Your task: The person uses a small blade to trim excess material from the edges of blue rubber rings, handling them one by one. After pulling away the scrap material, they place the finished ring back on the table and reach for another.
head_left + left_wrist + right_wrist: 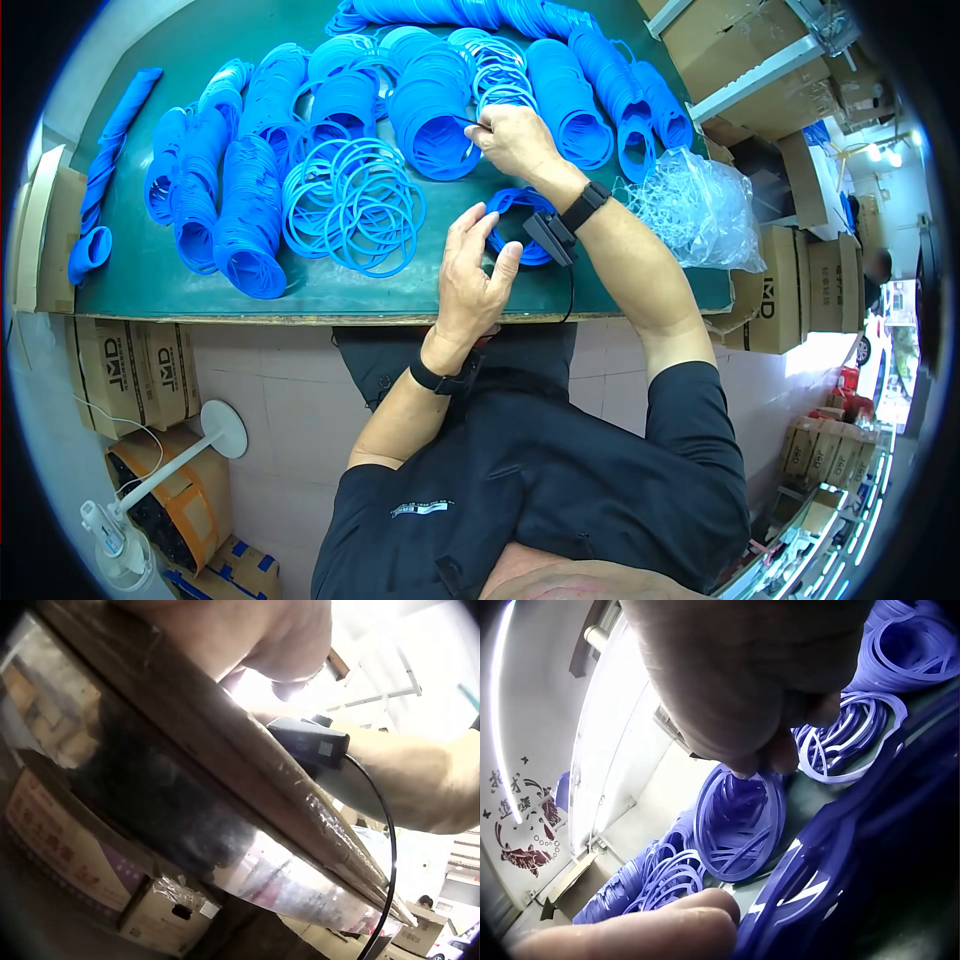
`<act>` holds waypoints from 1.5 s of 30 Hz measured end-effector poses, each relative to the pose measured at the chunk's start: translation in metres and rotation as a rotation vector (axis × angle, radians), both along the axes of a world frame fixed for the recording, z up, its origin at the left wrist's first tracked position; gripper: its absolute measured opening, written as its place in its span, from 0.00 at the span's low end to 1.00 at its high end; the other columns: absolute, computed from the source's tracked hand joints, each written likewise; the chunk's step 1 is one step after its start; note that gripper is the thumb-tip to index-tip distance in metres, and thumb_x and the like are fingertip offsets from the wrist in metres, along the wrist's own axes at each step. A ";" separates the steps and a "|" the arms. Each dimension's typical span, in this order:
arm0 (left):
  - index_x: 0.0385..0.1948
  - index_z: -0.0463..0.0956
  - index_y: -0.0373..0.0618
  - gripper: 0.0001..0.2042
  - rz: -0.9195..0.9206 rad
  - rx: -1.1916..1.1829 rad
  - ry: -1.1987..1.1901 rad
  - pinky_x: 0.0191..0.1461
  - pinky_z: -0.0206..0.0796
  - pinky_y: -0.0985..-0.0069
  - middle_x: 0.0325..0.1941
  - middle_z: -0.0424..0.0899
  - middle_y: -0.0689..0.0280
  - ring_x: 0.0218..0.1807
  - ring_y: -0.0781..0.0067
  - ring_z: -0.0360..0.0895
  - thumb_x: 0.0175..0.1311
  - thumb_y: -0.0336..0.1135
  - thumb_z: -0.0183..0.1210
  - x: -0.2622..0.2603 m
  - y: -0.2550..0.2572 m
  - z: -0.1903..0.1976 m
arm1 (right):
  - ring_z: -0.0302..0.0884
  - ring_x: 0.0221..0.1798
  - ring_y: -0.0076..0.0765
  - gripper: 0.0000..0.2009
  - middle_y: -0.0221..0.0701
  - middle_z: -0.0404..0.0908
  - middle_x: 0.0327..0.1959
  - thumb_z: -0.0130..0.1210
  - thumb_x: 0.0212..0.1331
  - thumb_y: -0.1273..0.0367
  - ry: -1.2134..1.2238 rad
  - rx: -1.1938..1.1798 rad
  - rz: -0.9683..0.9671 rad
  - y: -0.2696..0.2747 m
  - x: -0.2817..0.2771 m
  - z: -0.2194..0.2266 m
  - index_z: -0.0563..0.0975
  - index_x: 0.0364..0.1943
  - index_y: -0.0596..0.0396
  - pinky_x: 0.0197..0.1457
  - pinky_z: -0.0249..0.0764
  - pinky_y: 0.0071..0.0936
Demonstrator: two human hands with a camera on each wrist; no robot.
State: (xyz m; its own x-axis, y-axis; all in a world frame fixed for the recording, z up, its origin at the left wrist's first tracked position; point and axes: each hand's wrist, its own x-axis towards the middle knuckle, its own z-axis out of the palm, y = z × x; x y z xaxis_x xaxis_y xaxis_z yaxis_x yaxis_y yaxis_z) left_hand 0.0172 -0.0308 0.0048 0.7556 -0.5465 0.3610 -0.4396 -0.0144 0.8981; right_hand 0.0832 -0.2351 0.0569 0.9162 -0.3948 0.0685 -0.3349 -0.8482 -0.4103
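Note:
My right hand (515, 142) reaches to the front opening of a thick stack of blue rings (428, 100). Its curled fingers pinch a thin dark tool (468, 121) whose tip overlaps the rings' rim; its exact kind I cannot tell. In the right wrist view those fingers hang just above the opening of a blue ring stack (739, 825). Below, my left hand (465, 275) is relaxed at the table's front edge, thumb apart from the fingers. Its fingertips are right at a small bundle of blue rings (510, 212), partly hidden under the right wrist's camera.
More blue ring stacks (250, 220) line the green table (450, 290). Loose blue rings (355, 205) spread in the middle. A clear plastic bag (700, 210) with pale strands lies at right. Cartons (780, 290) stand beside the table. A black cable (390, 840) hangs from the right wrist's camera.

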 end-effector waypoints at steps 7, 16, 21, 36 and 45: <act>0.59 0.79 0.33 0.25 0.024 -0.017 -0.006 0.72 0.66 0.58 0.67 0.76 0.42 0.68 0.45 0.75 0.73 0.49 0.63 0.000 0.000 0.000 | 0.86 0.41 0.58 0.16 0.44 0.87 0.33 0.61 0.67 0.55 -0.177 -0.086 0.074 0.003 -0.003 -0.005 0.86 0.31 0.53 0.45 0.79 0.53; 0.56 0.79 0.30 0.24 0.054 -0.037 0.026 0.70 0.69 0.60 0.66 0.77 0.43 0.67 0.46 0.76 0.72 0.45 0.64 0.001 0.002 -0.003 | 0.85 0.37 0.54 0.16 0.43 0.86 0.30 0.63 0.66 0.57 -0.260 0.009 0.109 0.002 -0.010 0.003 0.85 0.31 0.55 0.41 0.78 0.48; 0.59 0.78 0.38 0.16 0.080 -0.308 0.205 0.70 0.67 0.68 0.70 0.72 0.55 0.68 0.63 0.74 0.76 0.35 0.60 0.001 0.011 -0.011 | 0.79 0.28 0.42 0.13 0.39 0.82 0.24 0.63 0.67 0.61 -0.262 0.283 0.162 0.010 -0.042 0.037 0.83 0.33 0.58 0.36 0.74 0.38; 0.45 0.86 0.35 0.10 -0.266 -0.197 0.504 0.34 0.64 0.84 0.27 0.80 0.72 0.29 0.87 0.72 0.78 0.33 0.58 0.022 0.058 0.041 | 0.81 0.31 0.45 0.07 0.40 0.83 0.28 0.64 0.64 0.69 -0.083 0.390 0.498 0.038 -0.124 0.068 0.80 0.36 0.58 0.36 0.75 0.38; 0.53 0.82 0.36 0.12 -0.136 -0.249 0.562 0.31 0.63 0.85 0.24 0.80 0.71 0.26 0.87 0.72 0.81 0.33 0.54 0.006 0.043 0.028 | 0.82 0.33 0.49 0.08 0.41 0.82 0.30 0.65 0.62 0.69 -0.299 0.240 0.444 0.050 -0.127 0.053 0.78 0.37 0.57 0.37 0.77 0.42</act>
State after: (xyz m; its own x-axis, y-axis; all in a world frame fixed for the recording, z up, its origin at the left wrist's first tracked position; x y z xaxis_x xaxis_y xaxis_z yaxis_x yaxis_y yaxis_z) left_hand 0.0233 0.0124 0.0330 0.7967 -0.6017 0.0576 0.1177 0.2478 0.9616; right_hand -0.0434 -0.1852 0.1103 0.9520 -0.0141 0.3059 0.1913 -0.7525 -0.6301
